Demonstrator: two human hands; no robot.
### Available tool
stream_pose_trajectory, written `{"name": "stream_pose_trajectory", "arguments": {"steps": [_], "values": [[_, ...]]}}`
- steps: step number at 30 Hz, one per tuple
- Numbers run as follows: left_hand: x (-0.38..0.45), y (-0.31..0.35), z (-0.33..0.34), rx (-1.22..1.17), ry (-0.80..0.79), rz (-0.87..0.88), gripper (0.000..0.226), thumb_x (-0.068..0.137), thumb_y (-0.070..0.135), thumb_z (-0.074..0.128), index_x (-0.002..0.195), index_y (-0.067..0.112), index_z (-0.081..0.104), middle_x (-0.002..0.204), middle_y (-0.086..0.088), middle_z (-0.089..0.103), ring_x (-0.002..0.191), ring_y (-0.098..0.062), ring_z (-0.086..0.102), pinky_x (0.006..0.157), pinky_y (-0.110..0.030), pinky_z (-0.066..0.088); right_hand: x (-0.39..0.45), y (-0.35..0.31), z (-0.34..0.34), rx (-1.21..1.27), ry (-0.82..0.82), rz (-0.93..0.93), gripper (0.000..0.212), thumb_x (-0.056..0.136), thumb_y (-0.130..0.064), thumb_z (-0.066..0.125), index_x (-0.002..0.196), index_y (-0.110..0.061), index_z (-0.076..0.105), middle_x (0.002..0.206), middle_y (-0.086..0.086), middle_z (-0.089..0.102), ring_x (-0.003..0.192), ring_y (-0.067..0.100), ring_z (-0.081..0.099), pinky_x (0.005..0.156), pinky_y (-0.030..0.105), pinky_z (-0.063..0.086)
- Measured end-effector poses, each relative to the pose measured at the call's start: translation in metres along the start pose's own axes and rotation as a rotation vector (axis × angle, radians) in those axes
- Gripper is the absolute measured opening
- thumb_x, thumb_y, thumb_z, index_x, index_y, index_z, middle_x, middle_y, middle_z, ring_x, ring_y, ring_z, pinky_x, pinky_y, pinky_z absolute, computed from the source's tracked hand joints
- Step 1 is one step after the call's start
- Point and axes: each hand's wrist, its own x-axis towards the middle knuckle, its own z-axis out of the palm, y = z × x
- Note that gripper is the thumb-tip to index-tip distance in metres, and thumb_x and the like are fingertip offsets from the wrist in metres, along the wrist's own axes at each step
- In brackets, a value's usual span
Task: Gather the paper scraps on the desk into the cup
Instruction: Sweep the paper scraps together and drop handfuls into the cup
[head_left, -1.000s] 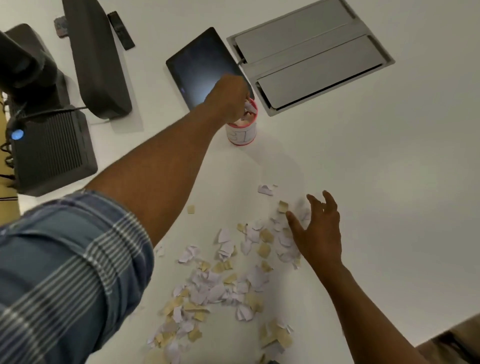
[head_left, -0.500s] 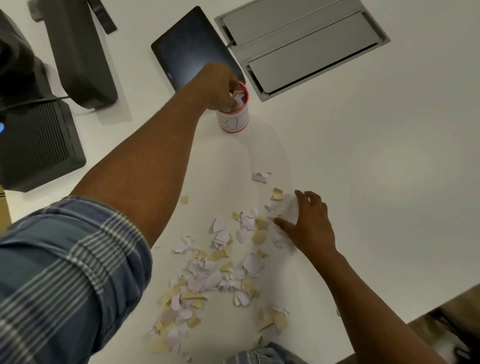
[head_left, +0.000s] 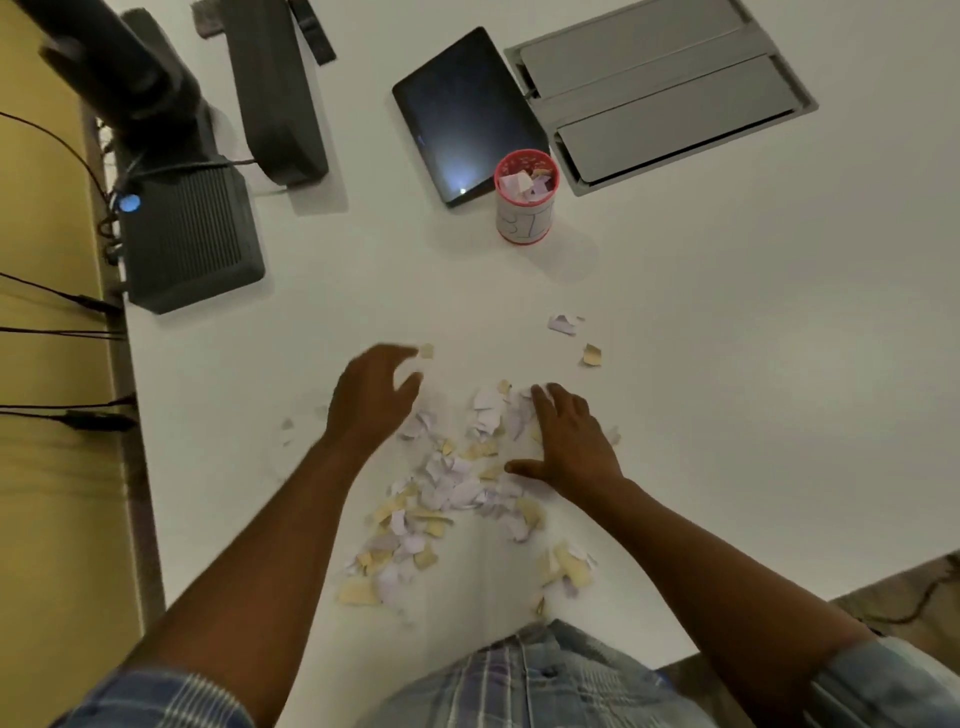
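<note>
A pile of white and tan paper scraps lies on the white desk in front of me. Two stray scraps lie farther out, toward the cup. The red-rimmed white cup stands upright at the back, holding several scraps. My left hand hovers blurred at the pile's left edge, fingers spread and loosely curved, holding nothing. My right hand rests flat on the right side of the pile, fingers straight.
A dark tablet lies just behind the cup, beside a grey cable hatch set in the desk. Black devices with cables stand at the left edge. A monitor foot stands behind them.
My left hand has left the cup and come back down to the left side of the pile. My right hand has slid further onto the scraps.
</note>
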Motion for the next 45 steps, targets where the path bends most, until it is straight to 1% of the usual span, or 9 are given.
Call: {"name": "stream_pose_trajectory", "arguments": {"steps": [9,13,21,24,30,34,38,41,45], "values": [[-0.148,-0.045,0.010,0.224,-0.156,-0.317,0.062,0.086,0.046,0.059,0.138,0.017,0.041,0.145,-0.010,0.037,0.129,-0.031,0.039,0.097,-0.045,0.044,-0.041,-0.020,0.023,-0.093,-0.019,-0.193,0.079,0.084,-0.058,0.055,0.145,-0.020,0.025,0.155,0.006,0.024,0.138,0.028,0.028,0.108,0.041,0.035],[-0.182,-0.044,0.017,0.224,-0.177,-0.569,0.096,0.066,0.072,0.062,0.143,0.024,0.029,0.144,-0.011,0.028,0.130,-0.034,0.033,0.095,-0.047,0.045,-0.072,-0.004,0.019,-0.063,0.090,-0.041,0.081,0.077,-0.063,0.060,0.141,-0.022,0.032,0.145,0.007,0.036,0.127,0.028,0.041,0.095,0.041,0.046],[-0.227,-0.045,0.046,0.084,-0.213,-0.533,0.117,0.054,0.065,0.077,0.146,0.025,0.016,0.134,-0.012,0.027,0.123,-0.034,0.037,0.094,-0.041,0.046,-0.147,0.018,0.047,-0.076,-0.201,0.153,0.136,0.050,-0.066,0.079,0.146,-0.032,-0.010,0.145,0.010,0.013,0.123,0.033,0.040,0.086,0.043,0.051],[-0.234,-0.047,0.054,0.041,-0.184,-0.452,0.115,0.058,0.049,0.083,0.147,0.023,0.015,0.131,-0.011,0.028,0.119,-0.031,0.038,0.094,-0.037,0.046,-0.157,0.007,0.064,-0.026,-0.160,0.139,0.138,0.050,-0.055,0.086,0.147,-0.030,-0.010,0.146,0.009,0.010,0.120,0.032,0.045,0.086,0.039,0.052],[-0.224,-0.050,0.054,0.018,-0.194,-0.323,0.097,0.073,0.036,0.077,0.148,0.019,0.018,0.127,-0.009,0.031,0.112,-0.025,0.043,0.092,-0.032,0.049,-0.130,-0.012,0.064,0.215,0.051,0.243,0.101,0.069,-0.037,0.081,0.146,-0.019,0.018,0.138,0.012,0.026,0.101,0.033,0.058,0.083,0.036,0.050],[-0.204,-0.046,0.055,-0.003,-0.185,-0.298,0.101,0.071,0.035,0.079,0.148,0.022,0.015,0.127,-0.010,0.031,0.114,-0.027,0.042,0.092,-0.034,0.049,-0.102,-0.019,0.051,0.276,0.110,0.284,0.091,0.072,-0.032,0.079,0.144,-0.017,0.024,0.136,0.014,0.030,0.107,0.036,0.057,0.087,0.036,0.049],[-0.173,-0.031,0.059,0.040,-0.188,-0.292,0.106,0.068,0.038,0.081,0.147,0.036,0.011,0.131,-0.010,0.029,0.116,-0.028,0.040,0.090,-0.036,0.050,-0.070,-0.019,0.038,0.207,0.039,0.245,0.103,0.070,-0.041,0.079,0.147,-0.025,0.011,0.148,0.011,0.017,0.130,0.033,0.037,0.096,0.044,0.047],[-0.150,-0.018,0.063,0.084,-0.212,-0.281,0.094,0.073,0.039,0.075,0.146,0.039,0.016,0.134,-0.009,0.026,0.115,-0.028,0.039,0.088,-0.036,0.051,-0.049,-0.023,0.033,0.095,-0.002,0.135,0.104,0.070,-0.049,0.075,0.146,-0.034,0.005,0.152,0.005,0.010,0.134,0.032,0.025,0.091,0.047,0.049],[-0.126,0.001,0.070,0.070,-0.157,-0.262,0.058,0.082,0.028,0.069,0.134,0.021,0.047,0.130,-0.011,0.036,0.114,-0.029,0.045,0.090,-0.035,0.048,-0.028,-0.031,0.033,-0.122,-0.091,-0.163,0.082,0.081,-0.051,0.062,0.143,-0.041,0.010,0.149,0.004,0.015,0.124,0.030,0.029,0.083,0.042,0.051]]}}
